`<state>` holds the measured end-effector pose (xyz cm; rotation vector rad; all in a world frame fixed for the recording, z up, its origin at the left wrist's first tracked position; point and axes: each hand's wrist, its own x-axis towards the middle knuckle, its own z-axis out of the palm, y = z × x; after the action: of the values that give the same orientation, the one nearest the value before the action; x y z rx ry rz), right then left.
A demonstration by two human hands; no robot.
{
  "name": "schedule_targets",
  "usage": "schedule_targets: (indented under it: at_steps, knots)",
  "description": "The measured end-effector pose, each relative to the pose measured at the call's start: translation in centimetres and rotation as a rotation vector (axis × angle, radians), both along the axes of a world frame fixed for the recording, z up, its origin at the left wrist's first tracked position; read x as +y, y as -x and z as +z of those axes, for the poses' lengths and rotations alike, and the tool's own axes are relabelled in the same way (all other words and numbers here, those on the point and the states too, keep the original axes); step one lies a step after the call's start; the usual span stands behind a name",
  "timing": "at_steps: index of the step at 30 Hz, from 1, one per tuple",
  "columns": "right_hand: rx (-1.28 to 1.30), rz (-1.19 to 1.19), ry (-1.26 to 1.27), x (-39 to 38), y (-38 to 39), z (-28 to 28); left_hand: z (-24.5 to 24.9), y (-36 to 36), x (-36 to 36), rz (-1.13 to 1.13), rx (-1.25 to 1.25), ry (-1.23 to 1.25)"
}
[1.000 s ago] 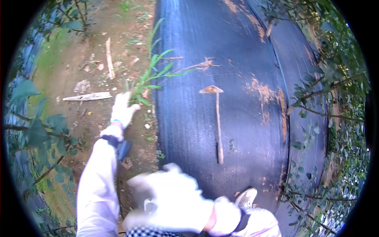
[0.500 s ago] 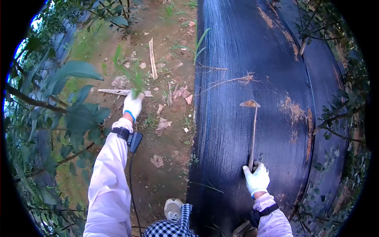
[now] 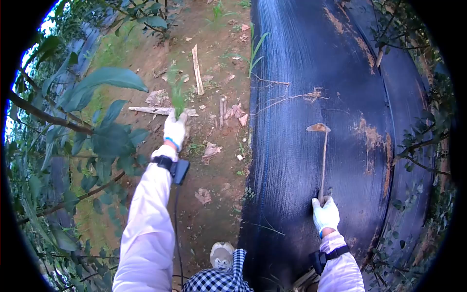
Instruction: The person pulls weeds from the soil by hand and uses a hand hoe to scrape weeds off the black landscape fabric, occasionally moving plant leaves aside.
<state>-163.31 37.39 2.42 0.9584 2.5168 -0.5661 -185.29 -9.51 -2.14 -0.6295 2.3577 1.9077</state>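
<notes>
My left hand (image 3: 175, 130), in a white glove, is closed round a tuft of green grass (image 3: 178, 97) whose blades point up and look blurred. It is over the bare soil, beside a flat piece of dry wood (image 3: 155, 111). On the right, my right hand (image 3: 326, 214), also gloved, holds the lower end of a thin-handled hoe (image 3: 324, 163). The rusty hoe head (image 3: 318, 127) points away from me, over the black ground sheet (image 3: 287, 155).
Leafy branches (image 3: 107, 138) crowd the left side, and more foliage (image 3: 423, 141) stands at the right. Another wood strip (image 3: 197, 70) and dry leaves (image 3: 210, 152) lie on the soil. A shoe (image 3: 222, 255) shows below. Thin roots (image 3: 292, 97) cross the sheet.
The whole view has shifted, with the ground and sheet slightly further right in the picture. The grass in my left hand now stands more upright. My right hand still holds the hoe.
</notes>
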Motion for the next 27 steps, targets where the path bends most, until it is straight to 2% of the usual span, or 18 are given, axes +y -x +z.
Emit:
schedule_targets:
  at_steps: [1,3,4,5,7,10,13,14,15,17,18,19,21,22,25,27]
  knots:
    - [-0.011,-0.003,0.028,0.2,0.1,-0.2,-0.1,-1.3,-2.4,-0.087,-0.100,0.095]
    - [-0.022,0.003,0.022,0.2,0.1,-0.2,-2.6,-4.4,-4.3,-0.280,0.037,0.374]
    - [-0.021,0.003,0.021,0.3,0.0,-0.3,-1.2,-5.7,-3.7,-0.531,-0.007,0.687]
    - [-0.019,0.004,0.018,0.3,0.0,-0.4,0.1,-7.5,-1.6,-0.558,-0.058,0.904]
    - [-0.020,0.012,0.000,0.0,0.0,-0.1,0.6,-8.7,2.0,-0.593,0.022,1.024]
    - [-0.026,0.035,-0.038,-0.3,0.2,0.4,-1.5,-8.1,1.9,-0.646,0.092,0.940]
    - [-0.003,0.025,-0.032,-0.3,0.0,0.2,-1.3,-8.0,1.3,-0.401,-0.004,0.577]
    - [-0.018,0.029,-0.034,-0.4,0.0,0.3,-1.9,-7.8,0.2,-0.210,0.180,0.487]
    - [-0.007,0.024,-0.040,-0.4,-0.2,0.2,-2.2,-7.1,-1.9,-0.108,0.259,0.465]
    - [0.020,0.033,-0.050,-0.5,-0.1,0.0,-1.5,-7.5,-4.3,0.020,0.189,0.608]
    - [0.008,0.042,-0.050,-0.4,0.1,0.0,-0.8,-8.2,-4.5,-0.079,0.054,0.501]
    - [-0.004,0.048,-0.048,-0.4,0.1,0.0,-1.1,-9.0,-4.4,-0.198,-0.035,0.753]
    - [-0.018,0.062,-0.045,-0.2,0.2,-0.1,0.5,-10.4,-0.7,-0.411,-0.034,1.062]
    - [-0.019,0.071,-0.043,-0.1,0.3,-0.2,-1.3,-10.8,-0.4,-0.407,-0.038,1.108]
    - [0.003,0.054,0.003,0.4,0.6,0.6,-3.7,-9.9,2.1,-0.229,0.032,0.789]
    - [0.041,-0.018,0.018,1.5,0.8,1.0,-0.3,-9.9,8.5,-0.223,0.138,0.386]
